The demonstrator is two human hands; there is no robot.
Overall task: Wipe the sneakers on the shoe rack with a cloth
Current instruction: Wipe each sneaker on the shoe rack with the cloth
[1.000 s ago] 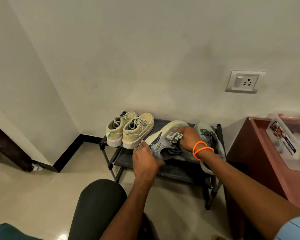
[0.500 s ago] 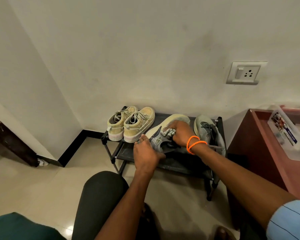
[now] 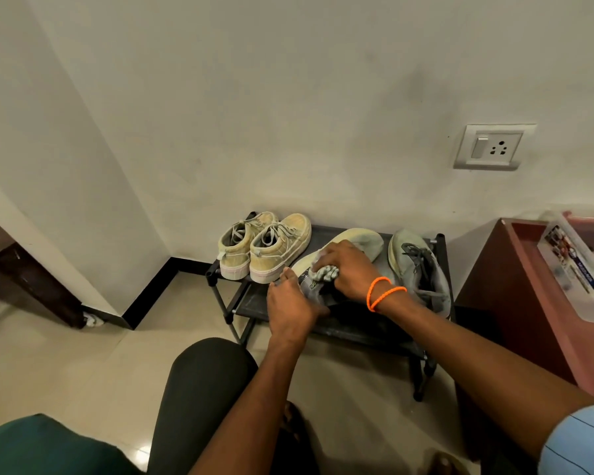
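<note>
From my remote view, the shoe rack (image 3: 364, 329) stands against the wall, a low black frame with a dark top shelf. At its left end I see a pair of beige sneakers (image 3: 264, 246) side by side, touching each other, heels toward me and toes toward the wall.

Just right of that pair, near the middle of the shelf, a grey sneaker (image 3: 350, 240) is tipped onto its side, its pale sole turned up and facing left. My left hand (image 3: 290, 311) is at its heel end near the front edge of the rack, fingers curled around the grey upper and holding it. My right hand (image 3: 348, 269) lies over the middle of the same shoe, fingers closed around a bunched grey-and-white cloth (image 3: 324, 273) and pressing it against the shoe's side, just beside the left hand's fingertips. Two orange bands (image 3: 383, 293) circle the right wrist.

At the right end of the shelf the second grey sneaker (image 3: 419, 269) sits upright with its dark laces loose, heel toward me, just beside the right forearm.

On the wall above that end is a switch and socket plate (image 3: 492, 147). Farther right, apart from the rack, stands a reddish-brown table (image 3: 528, 286) carrying a clear plastic box (image 3: 576, 272) with printed labels.
</note>
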